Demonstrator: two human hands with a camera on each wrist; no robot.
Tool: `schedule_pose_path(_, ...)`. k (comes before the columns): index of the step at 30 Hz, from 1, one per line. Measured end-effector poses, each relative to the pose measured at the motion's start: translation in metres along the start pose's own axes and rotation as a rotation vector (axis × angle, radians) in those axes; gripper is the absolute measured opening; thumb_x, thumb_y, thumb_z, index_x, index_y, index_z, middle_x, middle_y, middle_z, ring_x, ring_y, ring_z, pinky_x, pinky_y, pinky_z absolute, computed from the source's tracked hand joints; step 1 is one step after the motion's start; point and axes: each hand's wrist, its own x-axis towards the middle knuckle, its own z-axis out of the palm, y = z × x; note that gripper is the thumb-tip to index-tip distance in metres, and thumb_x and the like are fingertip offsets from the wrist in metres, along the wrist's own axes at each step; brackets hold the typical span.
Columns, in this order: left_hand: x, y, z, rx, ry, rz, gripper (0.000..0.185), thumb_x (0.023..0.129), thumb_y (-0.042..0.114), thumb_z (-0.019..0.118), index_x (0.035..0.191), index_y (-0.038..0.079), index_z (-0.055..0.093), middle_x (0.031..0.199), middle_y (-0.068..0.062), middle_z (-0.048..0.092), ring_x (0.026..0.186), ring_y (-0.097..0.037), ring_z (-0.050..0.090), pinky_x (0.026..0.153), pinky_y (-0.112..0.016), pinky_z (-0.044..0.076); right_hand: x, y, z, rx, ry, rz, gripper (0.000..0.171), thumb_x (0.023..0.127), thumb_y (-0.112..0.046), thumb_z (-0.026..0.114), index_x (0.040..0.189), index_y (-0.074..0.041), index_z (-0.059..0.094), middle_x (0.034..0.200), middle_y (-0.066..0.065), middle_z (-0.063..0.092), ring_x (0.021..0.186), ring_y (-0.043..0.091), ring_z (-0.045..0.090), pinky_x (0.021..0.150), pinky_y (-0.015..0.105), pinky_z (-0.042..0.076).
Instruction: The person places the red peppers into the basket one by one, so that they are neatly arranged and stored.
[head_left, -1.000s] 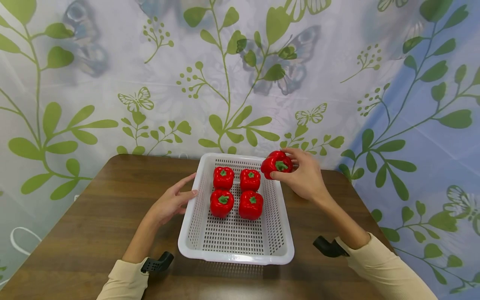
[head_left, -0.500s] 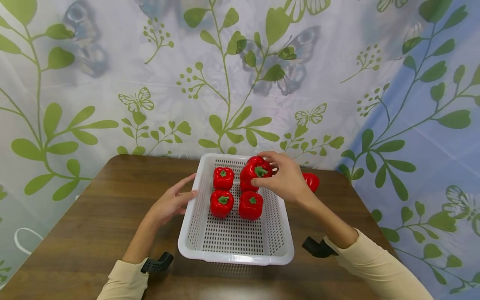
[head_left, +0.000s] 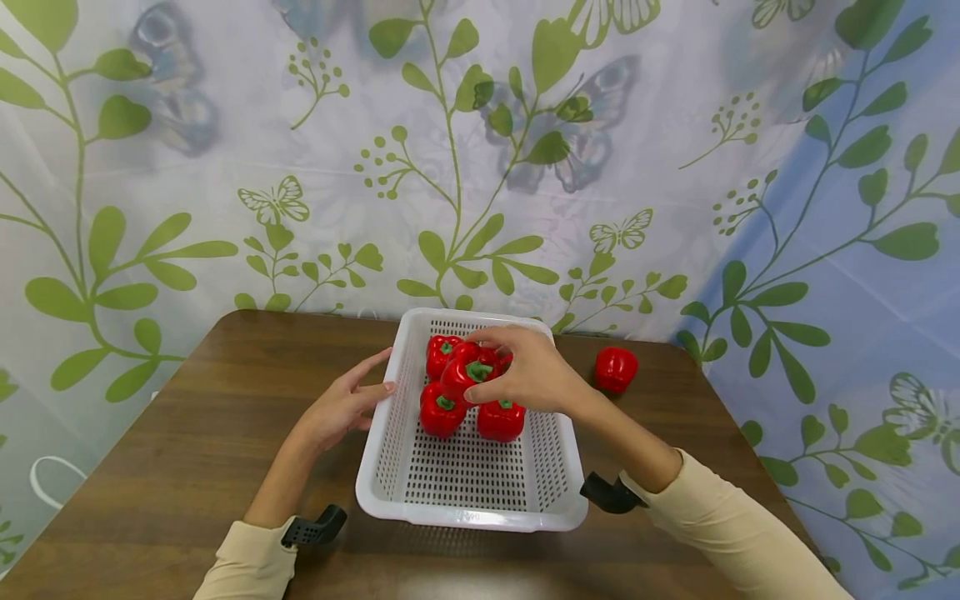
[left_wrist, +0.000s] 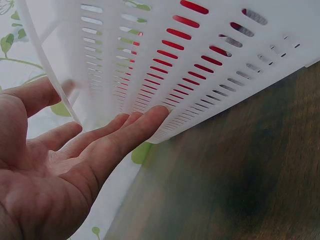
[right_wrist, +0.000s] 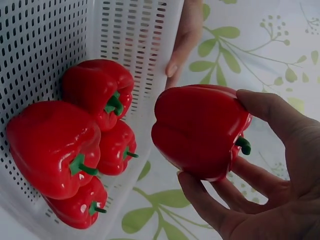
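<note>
Head view: a person sits at a brown table (head_left: 187,450) with a white basket (head_left: 468,508) in the middle of the frame
Right hand: the right hand (head_left: 528,375) is over the far half of the basket, its fingers and thumb curled round a red pepper (head_left: 467,377)
Held pepper: it hangs above the four peppers lying in the basket, stem turned toward the lower right of the frame; in the right wrist view it fills the centre (right_wrist: 200,130), gripped between thumb and fingertips, clear of the others
Peppers in the basket: four (right_wrist: 55,145), packed close in the far half of the basket, at the left of the right wrist view
Left hand: the left hand (head_left: 341,404) lies left of the basket with straight, relaxed fingers; the left wrist view shows its fingertips (left_wrist: 150,117) touching the slotted side wall, holding nothing
Loose pepper: one more pepper (head_left: 616,368) stands on the table right of the basket, apart from it
Backdrop: a cloth printed with green leaves and butterflies fills the upper frame
</note>
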Motion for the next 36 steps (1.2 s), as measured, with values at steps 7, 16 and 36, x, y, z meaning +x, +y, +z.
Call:
schedule_pose_path(7,0.0,-0.001,-0.001,0.03,0.008,-0.002,0.07,0.103,0.026,0.06,0.162,0.026,0.023,0.148,-0.032,0.047,0.118,-0.048,0.064,0.083,-0.057,0.06,0.007,-0.001,0.012,-0.042,-0.073,-0.029,0.063,0.075,-0.028,0.087,0.134,-0.02,0.066,0.127,0.003,0.069,0.114,0.024,0.063,0.087,0.038,0.06)
schedule_pose_path(16,0.001,-0.002,-0.001,0.032,0.01,-0.005,0.069,0.103,0.026,0.06,0.162,0.027,0.024,0.149,-0.032,0.046,0.12,-0.048,0.063,0.083,-0.057,0.06,0.009,0.001,0.025,-0.082,-0.181,-0.052,0.064,0.074,-0.031,0.088,0.132,-0.017,0.066,0.12,0.003,0.071,0.106,0.02,0.064,0.084,0.035,0.06)
schedule_pose_path(36,0.0,-0.001,-0.001,0.035,0.008,0.0,0.069,0.103,0.025,0.059,0.162,0.027,0.023,0.149,-0.03,0.048,0.12,-0.046,0.064,0.084,-0.057,0.06,0.012,0.002,0.058,-0.157,-0.361,-0.039,0.067,0.068,-0.034,0.092,0.13,-0.022,0.068,0.123,-0.004,0.071,0.107,0.014,0.064,0.081,0.023,0.058)
